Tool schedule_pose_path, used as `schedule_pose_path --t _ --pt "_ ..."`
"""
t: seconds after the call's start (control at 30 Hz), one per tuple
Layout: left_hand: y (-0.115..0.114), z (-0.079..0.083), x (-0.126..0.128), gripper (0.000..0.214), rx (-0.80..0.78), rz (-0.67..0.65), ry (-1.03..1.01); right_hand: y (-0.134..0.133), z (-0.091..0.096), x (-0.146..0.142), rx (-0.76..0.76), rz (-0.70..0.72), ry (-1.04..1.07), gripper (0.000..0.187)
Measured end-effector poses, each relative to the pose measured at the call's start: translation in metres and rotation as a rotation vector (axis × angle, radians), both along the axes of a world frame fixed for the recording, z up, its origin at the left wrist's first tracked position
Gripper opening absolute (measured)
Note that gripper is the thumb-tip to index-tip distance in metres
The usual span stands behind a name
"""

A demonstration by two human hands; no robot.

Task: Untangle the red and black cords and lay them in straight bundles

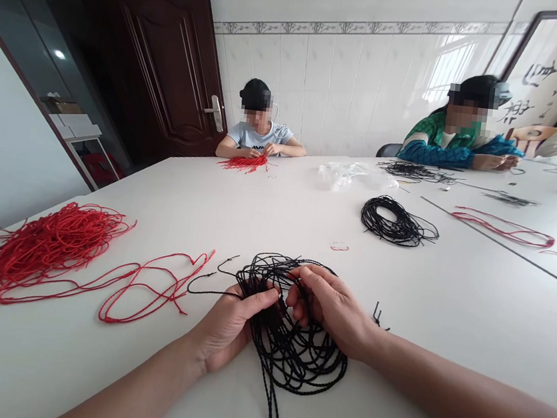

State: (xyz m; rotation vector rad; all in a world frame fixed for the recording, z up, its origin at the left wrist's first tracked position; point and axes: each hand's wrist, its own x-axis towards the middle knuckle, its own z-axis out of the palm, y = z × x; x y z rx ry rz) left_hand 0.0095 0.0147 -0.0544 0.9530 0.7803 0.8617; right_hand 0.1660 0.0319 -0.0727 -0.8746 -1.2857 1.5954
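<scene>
Black cord bundle (275, 323): sat right of the red pile (53, 244); thin twisted strands, packed dense at the middle, splayed into loose overlapping loops, long ends trailing toward the camera.
Left hand (230, 321): was closed round the bundle's dense middle, thumb on top.
Right hand (331, 302): was half-curled, strands between thumb and fingers; couldn't tell if it gripped them.
Black coil (401, 233): lay beyond and right of the red pile, ring-shaped, ends loose.
Co-worker (261, 136): sat beyond the red pile, handling red strands (246, 164).
</scene>
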Motion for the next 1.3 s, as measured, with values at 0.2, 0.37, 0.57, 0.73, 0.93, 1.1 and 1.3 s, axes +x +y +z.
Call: schedule_pose_path --t 0.2,0.37,0.57,0.73,0.93,1.1,1.3 --pt "-0.0001 -0.0003 0.0007 0.018 -0.005 0.003 0.002 -0.0012 0.0015 -0.0002 -0.005 -0.021 -0.017 0.031" --pt "-0.0003 0.0004 0.0006 0.017 0.007 -0.008 0.003 -0.0011 0.0009 -0.0002 0.008 -0.007 -0.014 0.031" --pt "0.0001 -0.0012 -0.0008 0.015 -0.007 0.017 0.008 0.0005 -0.001 -0.0007 -0.001 -0.004 -0.008 0.014" --pt "0.0013 -0.0024 -0.0017 0.016 -0.02 0.043 0.016 0.0002 -0.0032 0.0002 0.004 -0.052 -0.014 0.017" --pt "0.0013 -0.0037 -0.0019 0.013 -0.043 0.059 0.001 0.0 -0.003 0.0006 -0.005 -0.039 -0.008 0.017" --pt "0.0013 -0.005 -0.0011 0.013 -0.049 0.072 -0.014 -0.0001 -0.0022 0.0009 0.041 -0.044 -0.073 0.015" --pt "0.0009 -0.0049 -0.0015 0.011 -0.072 0.119 -0.014 -0.0028 0.0012 0.0013 0.153 -0.021 -0.181 0.028"
